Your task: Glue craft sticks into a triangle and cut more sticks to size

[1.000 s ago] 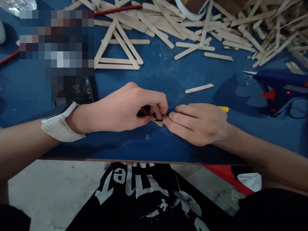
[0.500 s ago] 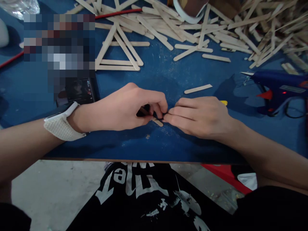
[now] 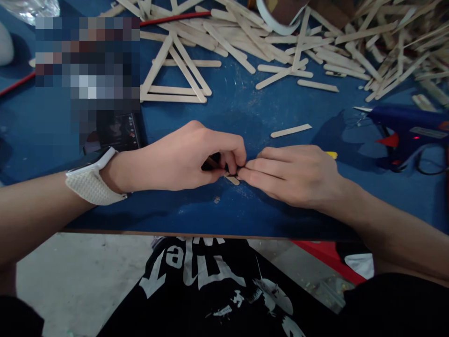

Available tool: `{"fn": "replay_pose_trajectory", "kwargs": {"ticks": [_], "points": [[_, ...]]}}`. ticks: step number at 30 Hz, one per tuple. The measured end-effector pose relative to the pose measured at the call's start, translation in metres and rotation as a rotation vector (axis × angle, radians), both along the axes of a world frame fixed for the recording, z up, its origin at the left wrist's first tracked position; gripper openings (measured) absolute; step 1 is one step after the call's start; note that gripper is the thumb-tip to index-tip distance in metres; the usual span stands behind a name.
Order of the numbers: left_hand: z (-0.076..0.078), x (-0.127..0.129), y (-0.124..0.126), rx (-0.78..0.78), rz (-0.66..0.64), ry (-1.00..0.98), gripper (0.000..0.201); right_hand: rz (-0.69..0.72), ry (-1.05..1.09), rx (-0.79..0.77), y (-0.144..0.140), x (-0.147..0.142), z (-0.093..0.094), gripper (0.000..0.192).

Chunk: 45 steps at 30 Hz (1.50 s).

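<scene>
My left hand and my right hand meet fingertip to fingertip over the blue table, near its front edge. Between the fingers lies a short piece of wooden craft stick; only its rounded end shows below the fingertips. Both hands pinch it. A yellow object pokes out from behind my right hand; most of it is hidden. My left wrist wears a watch on a white woven band.
A glued triangle of craft sticks lies behind my left hand. A large heap of loose sticks covers the back right. One single stick lies just beyond my right hand. A blue glue gun rests at right. A phone lies at left.
Almost nothing. My right hand has slid slightly up and closed against my left fingertips; the stick piece stays pinched in the same spot.
</scene>
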<state>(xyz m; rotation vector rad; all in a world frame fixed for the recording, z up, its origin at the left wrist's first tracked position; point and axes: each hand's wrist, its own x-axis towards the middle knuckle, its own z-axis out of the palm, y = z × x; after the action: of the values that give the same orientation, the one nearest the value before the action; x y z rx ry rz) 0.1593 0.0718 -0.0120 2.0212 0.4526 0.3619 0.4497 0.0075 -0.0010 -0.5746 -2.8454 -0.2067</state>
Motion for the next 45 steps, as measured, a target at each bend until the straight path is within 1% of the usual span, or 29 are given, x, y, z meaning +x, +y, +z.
{"fn": "replay_pose_trajectory", "kwargs": {"ticks": [4,7,9,11,14,17,20,24,28,32,34,37,39,42,45], "points": [[0.002,0.000,-0.001,-0.002,-0.007,0.009,0.028,-0.021,-0.081,0.007,-0.005,-0.004,0.012,0.028],[0.003,0.000,-0.001,0.013,-0.001,0.013,0.028,-0.058,-0.176,-0.062,-0.005,-0.003,0.019,0.034],[0.003,-0.001,-0.002,0.013,-0.004,0.014,0.030,-0.076,-0.216,-0.109,-0.003,-0.001,0.021,0.036],[0.003,-0.001,-0.002,0.007,-0.009,0.009,0.032,-0.080,-0.225,-0.144,0.000,0.003,0.020,0.035],[0.002,0.000,-0.001,0.001,-0.016,0.008,0.033,-0.066,-0.171,-0.166,0.004,0.008,0.013,0.031],[0.001,0.001,-0.001,0.002,-0.014,0.002,0.034,-0.062,-0.108,-0.141,0.004,0.011,0.005,0.028],[0.001,0.000,0.000,0.005,-0.016,-0.001,0.034,-0.062,-0.080,-0.099,0.003,0.009,0.003,0.027],[0.001,0.000,0.000,0.005,-0.018,0.004,0.032,-0.077,-0.085,-0.074,0.001,0.003,0.004,0.030],[0.001,0.000,0.000,0.019,-0.020,-0.007,0.030,-0.075,-0.077,-0.047,-0.003,-0.003,0.007,0.026],[0.003,0.001,-0.001,0.023,-0.014,0.024,0.028,-0.040,-0.104,0.009,-0.006,-0.008,0.013,0.024],[0.005,0.001,-0.002,0.018,-0.013,0.035,0.028,-0.025,-0.139,-0.006,-0.005,-0.007,0.017,0.026],[0.005,0.001,-0.002,0.012,-0.013,0.029,0.031,-0.036,-0.184,-0.081,-0.003,-0.006,0.021,0.033],[0.005,0.001,-0.002,0.015,-0.017,0.033,0.032,-0.038,-0.189,-0.104,-0.001,-0.004,0.022,0.034],[0.005,0.001,-0.001,0.027,-0.022,0.043,0.031,-0.037,-0.193,-0.103,0.002,-0.001,0.022,0.036],[0.005,0.002,-0.001,0.039,-0.022,0.042,0.031,-0.028,-0.192,-0.111,0.005,0.003,0.017,0.037]]}}
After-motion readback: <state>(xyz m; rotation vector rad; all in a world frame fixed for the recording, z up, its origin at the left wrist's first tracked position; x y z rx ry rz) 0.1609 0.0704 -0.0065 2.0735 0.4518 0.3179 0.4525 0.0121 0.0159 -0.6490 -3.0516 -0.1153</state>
